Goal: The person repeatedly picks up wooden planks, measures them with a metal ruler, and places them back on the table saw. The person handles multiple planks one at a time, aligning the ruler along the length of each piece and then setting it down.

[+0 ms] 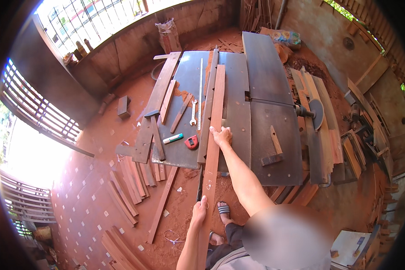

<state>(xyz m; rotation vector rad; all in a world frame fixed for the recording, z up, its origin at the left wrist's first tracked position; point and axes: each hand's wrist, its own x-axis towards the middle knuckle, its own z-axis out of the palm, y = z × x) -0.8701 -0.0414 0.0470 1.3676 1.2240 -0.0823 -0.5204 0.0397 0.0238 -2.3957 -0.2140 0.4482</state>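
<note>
A long reddish wooden board (pixel 214 155) runs from the saw table's far part back toward my body, lying along a dark straight fence (pixel 208 112). My right hand (pixel 221 136) is closed around the board over the table, with the thumb on its left side. Nearer to me, my left hand (pixel 199 210) grips the board's left edge beyond the table's front. Left of the fence lie a steel ruler (pixel 200 94), a wrench (pixel 193 112), a red tape measure (pixel 191 142), a green-and-white marker (pixel 173 138) and a hammer (pixel 155 130).
The dark metal table (pixel 236 81) carries sawdust and wooden strips. A wooden tool with a crosspiece (pixel 274 147) rests on its right side. Right of the table sits a round disc (pixel 317 114). Wooden strips (pixel 135 180) are spread on the dusty floor at left.
</note>
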